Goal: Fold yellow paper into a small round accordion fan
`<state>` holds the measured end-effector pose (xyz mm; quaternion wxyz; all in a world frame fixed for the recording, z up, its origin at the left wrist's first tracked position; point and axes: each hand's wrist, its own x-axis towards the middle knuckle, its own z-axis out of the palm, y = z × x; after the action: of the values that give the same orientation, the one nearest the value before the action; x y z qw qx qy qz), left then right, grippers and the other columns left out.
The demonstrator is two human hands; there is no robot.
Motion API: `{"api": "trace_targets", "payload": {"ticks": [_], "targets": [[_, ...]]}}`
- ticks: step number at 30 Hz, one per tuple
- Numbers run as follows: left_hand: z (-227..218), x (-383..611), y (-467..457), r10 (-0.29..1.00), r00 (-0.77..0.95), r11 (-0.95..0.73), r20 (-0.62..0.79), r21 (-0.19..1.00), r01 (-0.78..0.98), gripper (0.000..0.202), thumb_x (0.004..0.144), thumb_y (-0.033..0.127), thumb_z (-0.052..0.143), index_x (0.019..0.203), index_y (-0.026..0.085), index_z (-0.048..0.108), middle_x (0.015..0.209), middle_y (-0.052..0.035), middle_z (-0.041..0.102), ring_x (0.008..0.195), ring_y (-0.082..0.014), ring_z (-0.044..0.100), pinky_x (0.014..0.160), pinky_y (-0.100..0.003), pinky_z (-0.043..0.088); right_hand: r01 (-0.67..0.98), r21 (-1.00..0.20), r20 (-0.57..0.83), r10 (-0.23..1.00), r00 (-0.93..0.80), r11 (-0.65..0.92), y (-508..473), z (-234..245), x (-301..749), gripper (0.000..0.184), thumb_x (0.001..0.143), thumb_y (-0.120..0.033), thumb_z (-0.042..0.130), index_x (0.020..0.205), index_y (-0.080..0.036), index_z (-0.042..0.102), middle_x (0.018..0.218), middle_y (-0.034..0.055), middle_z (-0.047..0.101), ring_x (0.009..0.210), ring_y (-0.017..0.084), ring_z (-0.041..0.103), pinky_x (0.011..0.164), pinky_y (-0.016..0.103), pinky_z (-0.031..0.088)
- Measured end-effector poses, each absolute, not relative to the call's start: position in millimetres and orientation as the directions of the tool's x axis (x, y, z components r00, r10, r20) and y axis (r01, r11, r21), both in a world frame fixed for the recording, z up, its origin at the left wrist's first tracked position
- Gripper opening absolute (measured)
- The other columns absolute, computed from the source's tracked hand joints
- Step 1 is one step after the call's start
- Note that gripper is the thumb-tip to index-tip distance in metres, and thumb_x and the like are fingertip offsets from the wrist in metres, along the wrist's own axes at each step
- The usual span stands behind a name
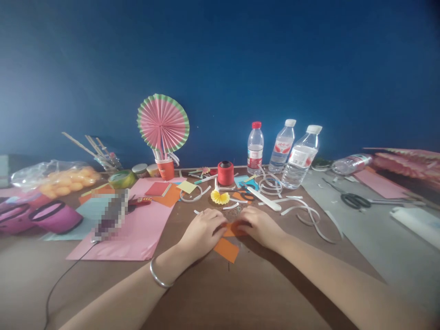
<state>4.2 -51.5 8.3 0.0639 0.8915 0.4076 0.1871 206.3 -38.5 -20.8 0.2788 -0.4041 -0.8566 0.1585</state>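
My left hand (204,229), with a silver bangle at its wrist, curls its fingers onto the left end of a small strip of orange paper (235,228). At the strip's other end, the bent fingers of my right hand (259,225) grip the paper. A second orange paper piece (227,250) lies on the table just nearer to me, beside my left fingertips. Beyond the hands sits a pleated yellow paper fan shape (220,197). A red spool of thread (226,173) stands behind it. My fingers partly hide the strip's ends.
A round pink and green paper fan (163,123) rises from an orange cup (165,168). Water bottles (299,158) stand at the back right. White paper strips (309,215) and black scissors (355,200) lie to the right; pink paper sheets (137,229) and a blurred phone-like device (112,215) are left.
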Motion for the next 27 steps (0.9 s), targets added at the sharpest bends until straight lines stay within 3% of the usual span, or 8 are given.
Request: {"api": "trace_targets", "payload": {"ticks": [8,15,23,27], "targets": [[-0.1,7.5,-44.0,0.777,0.592,-0.628,0.212,0.323,0.708,0.014,0.078,0.016,0.048,0.085,0.02,0.059,0.081,-0.0004,0.06,0.08,-0.016,0.05,0.073,-0.028,0.038,0.543,-0.43,0.39,0.691,-0.609,0.721,-37.8,-18.9,205.8,0.01,0.078,-0.012,0.053,0.081,-0.018,0.061,0.076,0.0022,0.06,0.077,0.016,0.05,0.069,0.026,0.039],[5.0,6.9,-48.7,0.744,0.634,-0.668,0.211,0.236,0.706,0.018,0.075,0.009,0.046,0.082,0.018,0.059,0.08,-0.0018,0.058,0.079,-0.016,0.049,0.073,-0.029,0.039,0.512,-0.376,0.39,0.633,-0.668,0.772,-39.0,-15.9,216.8,0.013,0.082,-0.019,0.049,0.083,-0.017,0.061,0.074,0.004,0.06,0.076,0.016,0.051,0.069,0.028,0.039],[9.6,4.9,-58.8,0.733,0.658,-0.677,0.173,0.283,0.679,0.017,0.077,0.014,0.047,0.091,0.019,0.056,0.085,-0.0025,0.056,0.081,-0.0165,0.049,0.073,-0.029,0.04,0.501,-0.298,0.369,0.582,-0.725,0.813,-38.1,-15.2,221.7,0.015,0.083,-0.019,0.047,0.086,-0.018,0.061,0.076,0.0041,0.06,0.076,0.015,0.051,0.068,0.026,0.038],[11.4,3.7,-59.5,0.681,0.715,-0.728,0.157,0.246,0.64,0.021,0.079,0.014,0.045,0.094,0.021,0.058,0.085,-0.0023,0.057,0.082,-0.0159,0.05,0.073,-0.028,0.04,0.475,-0.214,0.363,0.521,-0.772,0.854,-38.1,-13.6,223.6,0.021,0.083,-0.016,0.043,0.092,-0.021,0.062,0.076,0.0038,0.059,0.073,0.015,0.05,0.064,0.026,0.037]]}}
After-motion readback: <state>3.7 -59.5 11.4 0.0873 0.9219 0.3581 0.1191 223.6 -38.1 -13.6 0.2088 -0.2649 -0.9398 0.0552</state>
